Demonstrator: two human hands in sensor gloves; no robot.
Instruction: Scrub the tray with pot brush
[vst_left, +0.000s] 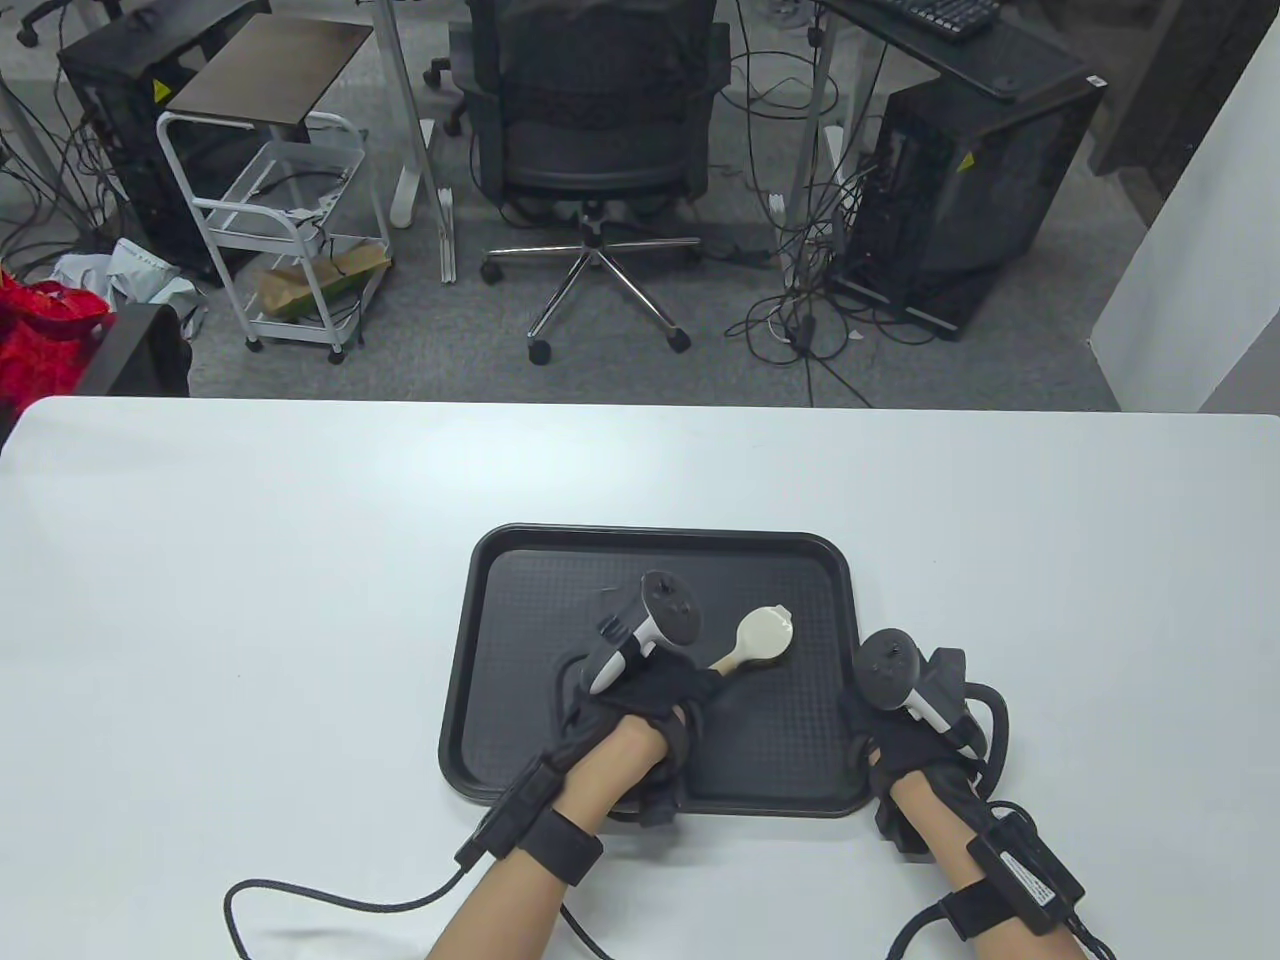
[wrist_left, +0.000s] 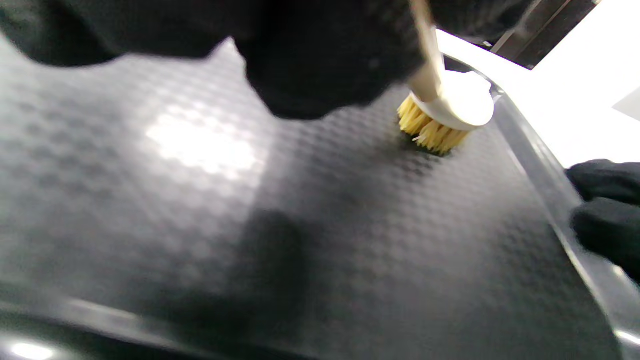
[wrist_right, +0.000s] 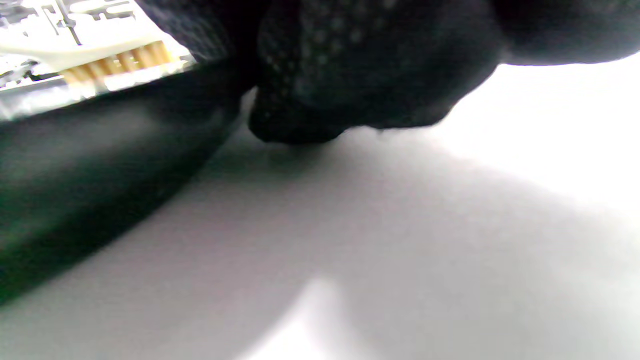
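A black textured tray (vst_left: 520, 600) lies on the white table near its front edge. My left hand (vst_left: 655, 695) grips the wooden handle of a pot brush (vst_left: 764, 635); its round cream head sits bristles-down on the tray floor right of centre. In the left wrist view the yellow bristles of the brush (wrist_left: 436, 131) press on the tray floor (wrist_left: 200, 210). My right hand (vst_left: 900, 730) holds the tray's right rim. In the right wrist view its fingers (wrist_right: 350, 90) rest at the tray's outer wall (wrist_right: 75, 180) on the table, with the brush (wrist_right: 100, 57) beyond.
The white table (vst_left: 250, 560) spreads wide to the left and behind the tray. Glove cables (vst_left: 330, 895) trail along the front edge. An office chair (vst_left: 595, 150), a white cart (vst_left: 290, 240) and computer towers stand on the floor beyond the table.
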